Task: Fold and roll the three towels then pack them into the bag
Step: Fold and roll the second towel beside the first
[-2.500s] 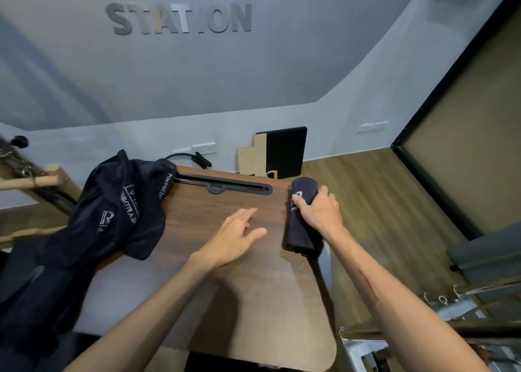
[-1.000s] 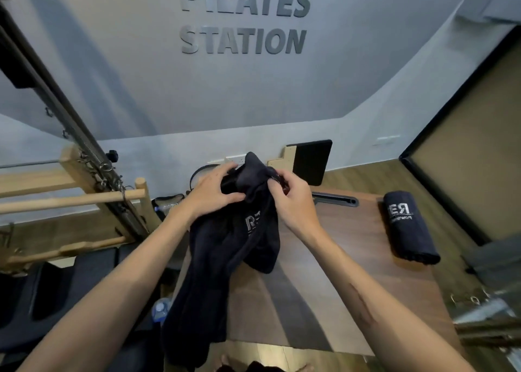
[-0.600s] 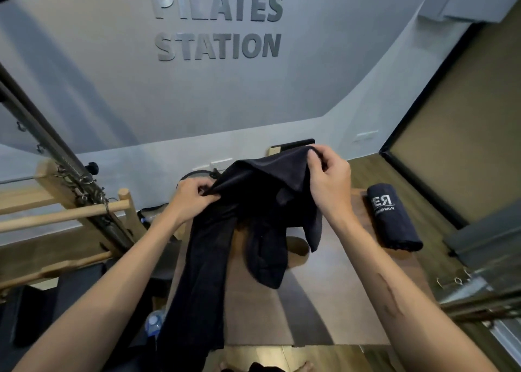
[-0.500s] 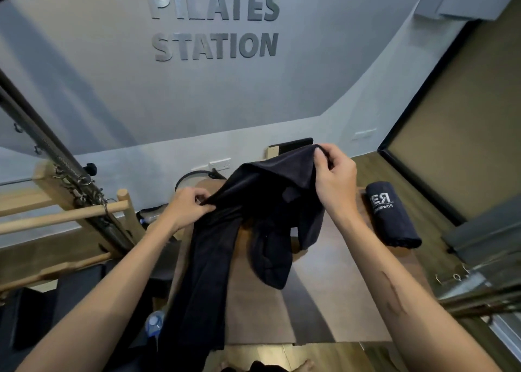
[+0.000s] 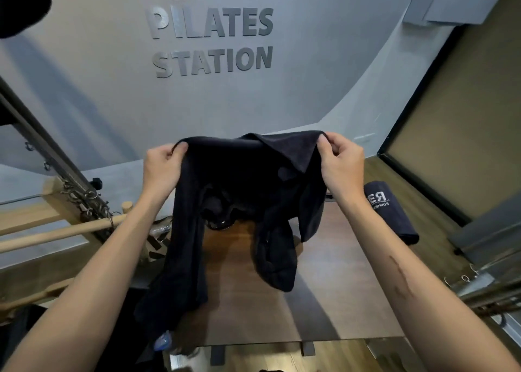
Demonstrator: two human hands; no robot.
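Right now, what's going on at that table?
A person is holding a dark towel up over the wooden table, the left hand and right hand each pinching its top edge. The towel is still unfolded and bunched, and its lower end hangs past the table's left edge. One rolled towel already lies at the table's right edge. No bag is in view.
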